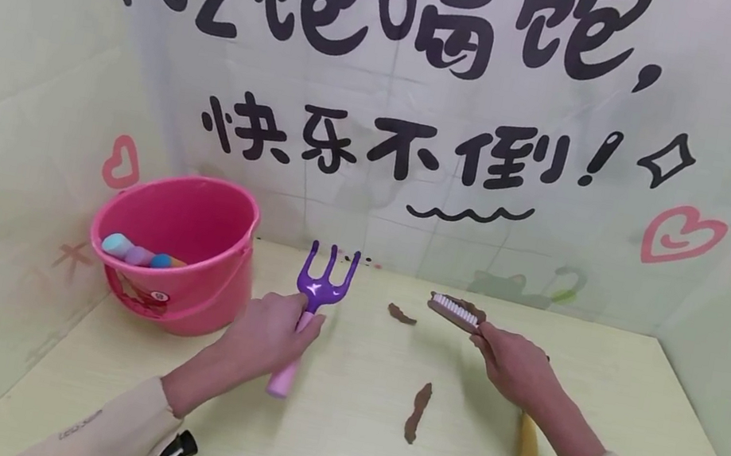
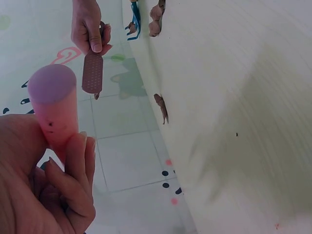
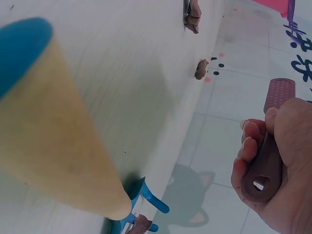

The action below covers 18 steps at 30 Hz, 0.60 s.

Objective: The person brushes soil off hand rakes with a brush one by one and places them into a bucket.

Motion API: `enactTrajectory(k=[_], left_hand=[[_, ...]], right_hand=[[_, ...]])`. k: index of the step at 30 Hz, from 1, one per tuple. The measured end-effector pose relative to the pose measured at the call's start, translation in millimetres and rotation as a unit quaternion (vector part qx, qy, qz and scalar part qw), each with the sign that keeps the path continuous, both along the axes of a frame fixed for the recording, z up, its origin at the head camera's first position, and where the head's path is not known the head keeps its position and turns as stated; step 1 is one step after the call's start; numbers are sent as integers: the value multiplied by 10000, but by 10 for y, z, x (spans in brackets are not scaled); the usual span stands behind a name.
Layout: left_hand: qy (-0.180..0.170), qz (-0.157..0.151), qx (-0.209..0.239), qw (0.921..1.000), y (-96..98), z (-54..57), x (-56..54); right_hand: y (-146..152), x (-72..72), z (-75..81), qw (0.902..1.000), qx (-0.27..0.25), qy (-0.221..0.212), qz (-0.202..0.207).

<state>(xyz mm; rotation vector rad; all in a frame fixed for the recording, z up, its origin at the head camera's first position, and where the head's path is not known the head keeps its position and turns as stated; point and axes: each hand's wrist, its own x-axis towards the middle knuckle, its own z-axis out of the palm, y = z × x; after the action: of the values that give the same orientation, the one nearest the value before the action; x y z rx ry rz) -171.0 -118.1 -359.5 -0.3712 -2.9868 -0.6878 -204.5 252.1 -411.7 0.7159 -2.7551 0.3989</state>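
My left hand (image 1: 268,333) grips a toy garden fork (image 1: 321,287) by its pink handle, with the three purple prongs pointing up and away. In the left wrist view, the fork's handle end (image 2: 52,85) faces the camera. My right hand (image 1: 520,367) holds a brown brush (image 1: 455,313) with white bristles above the table; its dotted back (image 3: 281,92) shows in the right wrist view. Two brown, dried-looking strips (image 1: 417,414) (image 1: 402,315) lie between the hands. Beneath my right forearm is a tool with a yellowish handle (image 1: 526,449) and blue prongs (image 3: 155,197).
A pink bucket (image 1: 222,305) stands at the back left, with several toy handles (image 1: 139,255) inside. Pale printed cloth (image 1: 354,210) walls off the table (image 1: 329,448) at the back and sides.
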Motion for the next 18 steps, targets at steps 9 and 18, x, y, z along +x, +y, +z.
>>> enactTrajectory(k=[9,18], left_hand=[[-229,137,-258,9993,-155,239,86],[96,210,-465,9987,-298,536,110]], right_hand=[[-14,13,10,10000,-5,55,77],[-6,22,28,10000,-1,53,52]])
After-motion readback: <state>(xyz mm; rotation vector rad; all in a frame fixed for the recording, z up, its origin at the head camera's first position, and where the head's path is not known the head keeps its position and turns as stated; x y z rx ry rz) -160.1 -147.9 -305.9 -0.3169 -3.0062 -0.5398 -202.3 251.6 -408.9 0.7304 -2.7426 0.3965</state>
